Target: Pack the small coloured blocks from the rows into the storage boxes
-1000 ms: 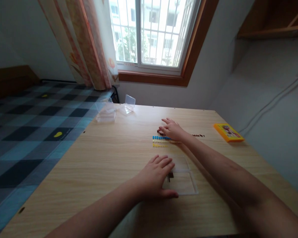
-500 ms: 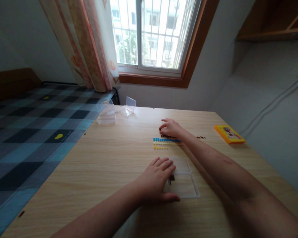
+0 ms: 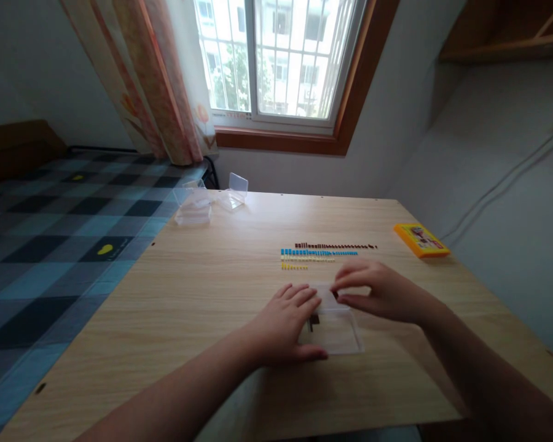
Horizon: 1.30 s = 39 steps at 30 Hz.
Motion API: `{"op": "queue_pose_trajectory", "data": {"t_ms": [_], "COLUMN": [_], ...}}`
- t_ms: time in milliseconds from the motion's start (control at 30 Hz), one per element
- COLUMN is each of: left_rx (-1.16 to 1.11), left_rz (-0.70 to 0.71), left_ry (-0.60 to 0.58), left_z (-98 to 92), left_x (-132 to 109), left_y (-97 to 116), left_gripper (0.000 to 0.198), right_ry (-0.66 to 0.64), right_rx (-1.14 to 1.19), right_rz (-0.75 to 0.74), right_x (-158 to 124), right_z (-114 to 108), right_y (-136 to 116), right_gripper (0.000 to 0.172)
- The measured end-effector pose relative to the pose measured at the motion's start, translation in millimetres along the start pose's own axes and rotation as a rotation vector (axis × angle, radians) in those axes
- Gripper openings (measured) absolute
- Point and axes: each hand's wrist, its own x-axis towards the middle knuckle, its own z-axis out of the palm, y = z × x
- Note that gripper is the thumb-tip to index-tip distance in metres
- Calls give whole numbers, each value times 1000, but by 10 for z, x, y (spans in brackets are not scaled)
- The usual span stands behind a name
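My left hand [image 3: 289,322] lies with its fingers spread over the left part of an opened clear plastic box [image 3: 343,334] on the table. Inside the box, a few dark brown pieces [image 3: 314,319] show beside my fingers. Above the box's far right corner, my right hand [image 3: 373,290] pinches a small dark brown block [image 3: 335,294] between thumb and fingers. Beyond the hands, small blocks stand in rows: a brown row [image 3: 334,246], a blue row [image 3: 317,252], a cream row [image 3: 308,259] and a short yellow row [image 3: 294,266].
Clear plastic boxes [image 3: 193,212] stand at the table's far left, with another open clear box [image 3: 234,195] beside them. An orange-yellow flat box [image 3: 421,240] lies near the right edge. A bed with a checked cover [image 3: 74,245] adjoins the table [image 3: 188,294] on the left.
My right hand has come back from the brown row to the clear box, carrying a small brown block. My left hand stays on the box. The view has shifted slightly.
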Motion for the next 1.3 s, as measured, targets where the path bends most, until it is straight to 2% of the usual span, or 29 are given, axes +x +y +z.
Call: {"op": "queue_pose_trajectory", "data": {"t_ms": [67, 133, 267, 400, 767, 1100, 1300], "left_rx": [-5, -3, -1, -3, 8, 9, 13], "left_rz": [-9, -15, -13, -9, -6, -5, -8], "left_ry": [-7, -8, 4, 3, -18, -19, -28], "left_z": [-14, -25, -29, -30, -64, -67, -71], "left_x": [4, 6, 2, 0, 9, 14, 15], "left_y": [12, 22, 27, 20, 29, 25, 38], "left_gripper": [93, 93, 91, 92, 90, 89, 91], "right_ry": [-127, -177, -192, -178, -104, -62, -76], "right_rx": [33, -11, -144, -222, -163, -201, -196], "right_rz": [25, 51, 36, -14, -55, -99, -74], "right_x": [-233, -338, -339, -328, -376, -342, -343], "right_z": [78, 197, 417, 523, 472, 561, 574], "right_y": [-118, -150, -85, -47, -2, -38, -37], "right_gripper": [15, 15, 13, 12, 12, 20, 17]}}
